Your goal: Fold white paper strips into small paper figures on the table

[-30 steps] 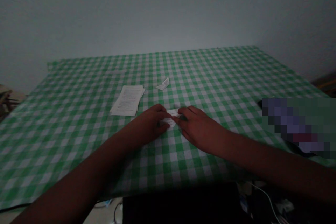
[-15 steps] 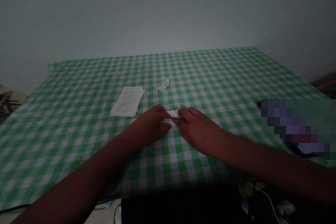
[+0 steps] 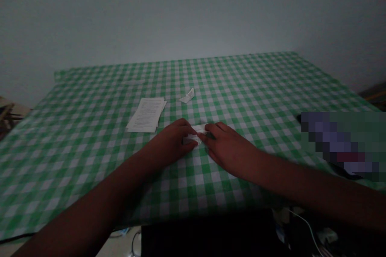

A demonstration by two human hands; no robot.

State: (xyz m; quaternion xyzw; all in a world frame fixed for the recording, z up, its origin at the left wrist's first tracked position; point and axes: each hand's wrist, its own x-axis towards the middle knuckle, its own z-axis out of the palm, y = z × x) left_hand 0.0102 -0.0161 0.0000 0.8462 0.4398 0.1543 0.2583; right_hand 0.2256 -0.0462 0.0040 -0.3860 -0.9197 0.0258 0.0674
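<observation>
Paper strip [image 3: 193,139], white, thin and creased, sits clamped between our two grips on the table [image 3: 241,84]: our left hand [image 3: 173,141] curls over one end, and our right hand [image 3: 229,148] presses its fingertips onto the other. Under them runs green-checked cloth [image 3: 238,192]; beyond lie a flat stack of printed sheets [image 3: 146,115] and a small folded scrap [image 3: 187,96].

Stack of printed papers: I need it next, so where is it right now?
In the head view, the stack of printed papers lies on the green gingham tablecloth, up and left of the left hand, with a small paper scrap to its right.
</observation>
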